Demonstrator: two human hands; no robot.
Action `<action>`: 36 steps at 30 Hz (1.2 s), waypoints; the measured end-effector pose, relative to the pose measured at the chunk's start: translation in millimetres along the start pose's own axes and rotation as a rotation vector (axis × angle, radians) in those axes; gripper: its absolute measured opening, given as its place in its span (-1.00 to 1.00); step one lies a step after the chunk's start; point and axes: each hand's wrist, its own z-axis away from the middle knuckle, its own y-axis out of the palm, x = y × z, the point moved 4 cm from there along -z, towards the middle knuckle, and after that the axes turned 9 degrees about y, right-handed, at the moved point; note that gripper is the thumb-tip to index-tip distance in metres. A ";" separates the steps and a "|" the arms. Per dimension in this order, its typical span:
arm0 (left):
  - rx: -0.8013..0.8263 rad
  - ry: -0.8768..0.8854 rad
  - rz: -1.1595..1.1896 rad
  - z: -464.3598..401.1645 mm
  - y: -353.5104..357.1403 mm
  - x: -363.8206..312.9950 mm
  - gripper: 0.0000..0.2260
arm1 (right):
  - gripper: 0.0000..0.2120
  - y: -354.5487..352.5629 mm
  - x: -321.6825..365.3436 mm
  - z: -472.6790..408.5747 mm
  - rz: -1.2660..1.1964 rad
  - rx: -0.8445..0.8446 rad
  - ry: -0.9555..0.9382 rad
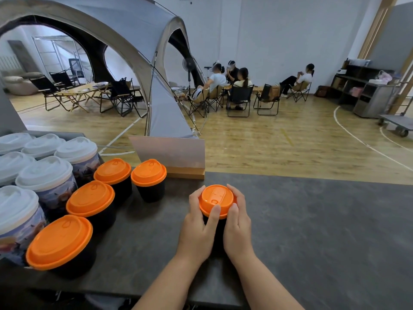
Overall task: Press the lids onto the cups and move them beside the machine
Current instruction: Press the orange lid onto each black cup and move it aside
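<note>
Cup: black cup [215, 229] with orange lid [216, 199] stands mid-surface [312, 220].
Left hand [199, 227]: curled round the cup, thumb on the lid rim.
Right hand [238, 222]: gripping the cup's other side.
Finished cups: four orange-lidded cups [89, 202] stand left, beside white-lidded cups [44, 175].

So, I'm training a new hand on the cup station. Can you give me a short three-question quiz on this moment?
1. True or false: both hands grip the cup with the orange lid.
2. How many other orange-lidded black cups stand at the left? A) two B) four C) six
3. What colour are the lids on the printed cups behind them?

Key:
1. True: left hand and right hand wrap round it, thumbs on the lid rim.
2. B, e.g. the nearest.
3. White.
</note>
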 end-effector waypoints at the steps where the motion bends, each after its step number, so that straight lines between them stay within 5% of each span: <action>1: 0.009 0.002 0.000 0.3 0.3 0.3 -0.53 | -0.67 0.2 -0.2 -0.4 0.005 0.006 0.003; 9: 0.003 -0.021 0.028 0.8 -0.7 -0.3 -0.50 | -0.66 -1.9 3.0 2.4 -0.102 0.063 0.016; 15: -0.161 -0.113 0.196 -1.4 -11.7 5.4 -0.51 | -0.57 -0.2 5.6 7.9 -0.083 0.017 -0.070; 19: -0.167 -0.073 0.232 1.6 -11.8 3.6 -0.51 | -0.81 -5.1 1.9 0.8 -0.264 -0.045 0.100; 25: -0.145 -0.103 0.235 -0.7 -9.1 2.2 -0.57 | -0.71 -3.7 -7.4 -4.5 -0.356 -0.104 0.264; 31: -0.120 -0.111 0.220 -0.1 -8.3 2.6 -0.58 | -0.80 -7.6 -1.2 -2.4 -0.390 -0.089 0.221; 36: -0.117 -0.067 0.193 0.4 -8.0 -5.5 -0.51 | -0.70 -8.4 4.3 0.9 -0.381 -0.105 0.109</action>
